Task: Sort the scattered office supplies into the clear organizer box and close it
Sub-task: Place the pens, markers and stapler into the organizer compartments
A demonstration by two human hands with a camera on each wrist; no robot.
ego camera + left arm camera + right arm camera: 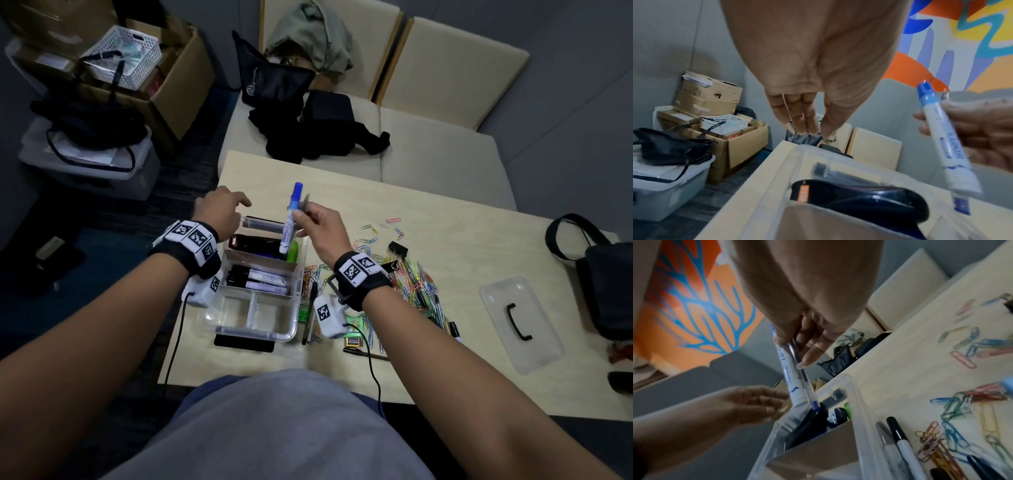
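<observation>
The clear organizer box (289, 334) stands at the table's near left, lid off. Its far compartment holds a black stapler (255, 244) and a green item; black markers (260, 278) lie in the middle one. My right hand (303, 215) grips a white marker with a blue cap (291, 219) together with a clear pen (807, 384), both held steeply over the far compartment. In the right wrist view the marker (790, 376) points down at the stapler (809, 426). Holding nothing, my left hand (236, 202) hovers with relaxed fingers (803, 120) above the box's far left corner.
Coloured paper clips (416, 279), black binder clips (399, 247) and pens (311, 308) lie right of the box. The clear lid (496, 301) with a black handle rests at the table's right. A black bag (606, 287) sits at the right edge, a sofa with bags behind.
</observation>
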